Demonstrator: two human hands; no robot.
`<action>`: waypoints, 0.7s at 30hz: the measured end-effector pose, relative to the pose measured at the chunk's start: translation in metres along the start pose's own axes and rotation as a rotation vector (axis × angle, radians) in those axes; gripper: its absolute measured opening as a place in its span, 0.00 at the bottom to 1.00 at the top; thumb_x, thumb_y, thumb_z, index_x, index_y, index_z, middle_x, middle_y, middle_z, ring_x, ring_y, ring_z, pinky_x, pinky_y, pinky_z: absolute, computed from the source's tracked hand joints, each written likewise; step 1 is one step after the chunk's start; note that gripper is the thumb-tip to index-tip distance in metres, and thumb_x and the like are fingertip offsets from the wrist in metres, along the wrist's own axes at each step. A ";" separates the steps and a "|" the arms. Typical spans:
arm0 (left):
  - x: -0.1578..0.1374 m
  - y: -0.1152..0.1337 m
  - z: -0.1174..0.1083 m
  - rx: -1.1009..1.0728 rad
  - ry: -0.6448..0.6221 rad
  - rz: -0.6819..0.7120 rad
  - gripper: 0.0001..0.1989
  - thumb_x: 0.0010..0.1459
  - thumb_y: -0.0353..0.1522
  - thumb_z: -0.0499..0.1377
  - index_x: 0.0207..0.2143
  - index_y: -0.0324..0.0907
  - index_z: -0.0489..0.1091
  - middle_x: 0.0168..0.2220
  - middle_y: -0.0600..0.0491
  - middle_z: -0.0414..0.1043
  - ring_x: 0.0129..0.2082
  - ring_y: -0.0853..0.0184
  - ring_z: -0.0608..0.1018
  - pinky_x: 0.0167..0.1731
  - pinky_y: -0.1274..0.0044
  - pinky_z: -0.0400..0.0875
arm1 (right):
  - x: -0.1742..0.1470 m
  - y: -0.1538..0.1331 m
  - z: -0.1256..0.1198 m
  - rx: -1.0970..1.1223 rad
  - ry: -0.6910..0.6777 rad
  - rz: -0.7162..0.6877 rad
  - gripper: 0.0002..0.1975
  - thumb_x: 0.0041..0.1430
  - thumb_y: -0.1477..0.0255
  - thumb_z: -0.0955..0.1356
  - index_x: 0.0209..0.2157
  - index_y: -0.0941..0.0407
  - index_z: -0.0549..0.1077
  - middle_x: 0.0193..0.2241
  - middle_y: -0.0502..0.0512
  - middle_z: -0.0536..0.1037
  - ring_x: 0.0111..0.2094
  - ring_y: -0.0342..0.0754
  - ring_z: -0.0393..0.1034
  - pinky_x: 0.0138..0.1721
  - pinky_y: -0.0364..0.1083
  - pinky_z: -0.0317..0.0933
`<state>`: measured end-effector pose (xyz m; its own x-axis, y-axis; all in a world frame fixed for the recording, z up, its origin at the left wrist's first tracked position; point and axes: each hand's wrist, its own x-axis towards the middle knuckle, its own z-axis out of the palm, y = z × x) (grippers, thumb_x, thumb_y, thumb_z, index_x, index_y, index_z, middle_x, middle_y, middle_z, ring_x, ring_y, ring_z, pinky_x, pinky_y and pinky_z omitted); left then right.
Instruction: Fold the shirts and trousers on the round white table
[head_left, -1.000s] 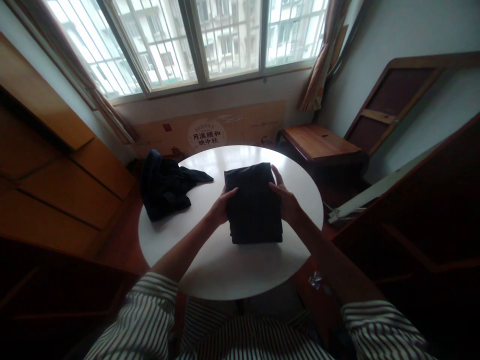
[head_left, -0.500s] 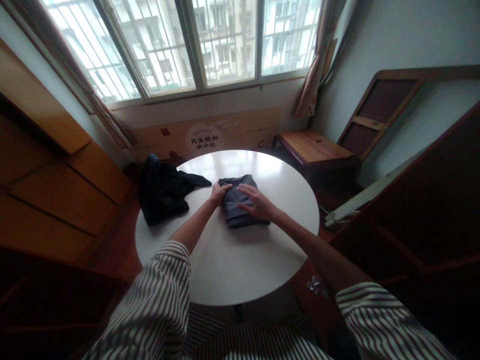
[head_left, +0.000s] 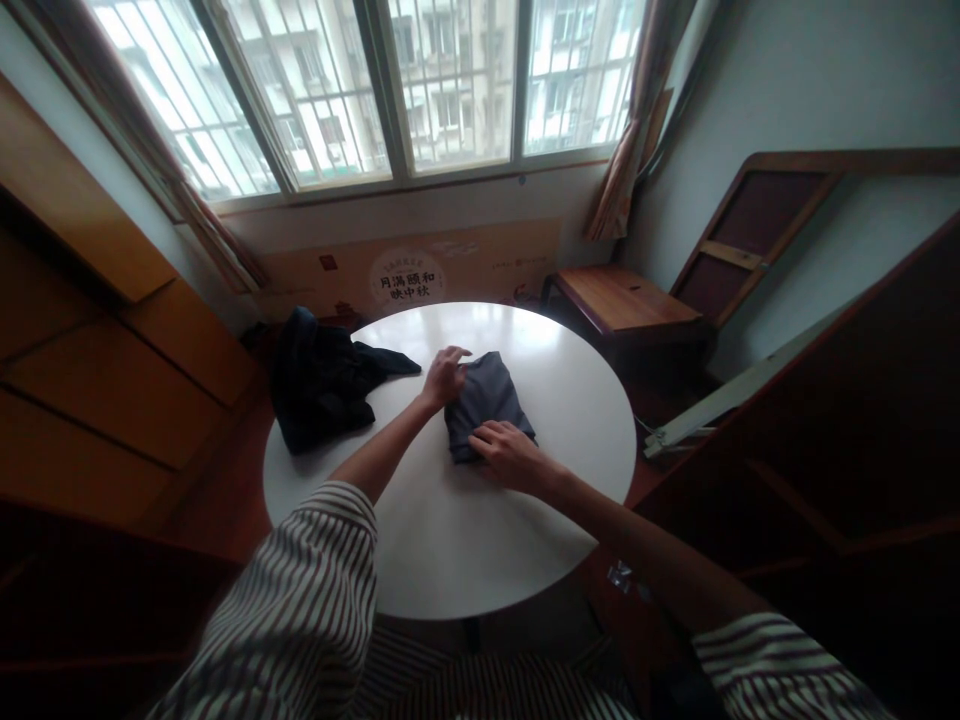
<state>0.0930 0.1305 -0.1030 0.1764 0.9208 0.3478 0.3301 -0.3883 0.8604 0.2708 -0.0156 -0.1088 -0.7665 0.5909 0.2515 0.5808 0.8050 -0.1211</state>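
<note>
A white round table point(head_left: 420, 560) spreads beneath both hands, well out to either side of the grip. Left of the left hand, apart from it, a loose black garment point(head_left: 319, 390) lies heaped at the table's edge. Between the hands, flat on the tabletop, is the folded grey cloth point(head_left: 489, 398), a compact bundle with layers showing at its near end. The right hand point(head_left: 512, 455) lies over that near end, fingers gently curved on top; its thumb is hidden, so I cannot tell whether it grips any layer. The left hand point(head_left: 446, 377) is at the far left corner, fingers bent and close to the thumb; whether cloth is pinched there, I cannot tell. The step looks like neatening the fold. The next move seems to call for light, even pressure along the edges, keeping the layers aligned.
</note>
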 end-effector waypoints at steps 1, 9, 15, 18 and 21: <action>-0.002 0.004 0.004 0.042 -0.148 0.084 0.12 0.52 0.26 0.64 0.40 0.43 0.76 0.53 0.45 0.72 0.59 0.55 0.68 0.62 0.67 0.56 | 0.001 -0.001 0.000 0.011 0.014 0.024 0.20 0.59 0.71 0.69 0.53 0.62 0.71 0.51 0.69 0.72 0.55 0.61 0.64 0.57 0.61 0.59; -0.003 -0.009 0.031 0.282 -0.424 0.129 0.22 0.56 0.41 0.64 0.53 0.50 0.72 0.63 0.47 0.64 0.66 0.52 0.61 0.65 0.55 0.42 | 0.011 -0.013 0.015 -0.084 -0.033 0.004 0.28 0.59 0.79 0.62 0.62 0.65 0.63 0.58 0.76 0.67 0.58 0.66 0.61 0.57 0.67 0.55; 0.026 -0.022 0.047 0.196 -0.242 -0.106 0.21 0.50 0.43 0.68 0.44 0.43 0.74 0.57 0.39 0.70 0.65 0.47 0.63 0.65 0.55 0.40 | 0.012 -0.020 0.020 -0.187 -0.050 -0.007 0.24 0.64 0.79 0.60 0.61 0.68 0.64 0.57 0.79 0.68 0.58 0.66 0.63 0.57 0.63 0.59; 0.035 -0.021 0.045 0.121 -0.144 -0.190 0.15 0.51 0.39 0.68 0.39 0.41 0.74 0.53 0.37 0.73 0.63 0.46 0.65 0.64 0.55 0.42 | 0.008 -0.019 0.018 -0.186 -0.073 -0.018 0.24 0.65 0.80 0.59 0.61 0.68 0.64 0.58 0.78 0.67 0.60 0.65 0.62 0.58 0.63 0.58; 0.033 -0.018 0.028 0.101 -0.057 -0.160 0.09 0.55 0.37 0.65 0.36 0.42 0.73 0.51 0.40 0.75 0.61 0.49 0.68 0.64 0.58 0.46 | 0.006 -0.014 0.007 -0.133 -0.103 -0.028 0.27 0.62 0.81 0.61 0.62 0.64 0.63 0.60 0.74 0.66 0.61 0.63 0.60 0.58 0.62 0.58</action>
<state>0.1186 0.1674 -0.1175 0.1658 0.9686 0.1853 0.4486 -0.2415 0.8605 0.2565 -0.0232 -0.1124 -0.8030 0.5762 0.1525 0.5847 0.8111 0.0143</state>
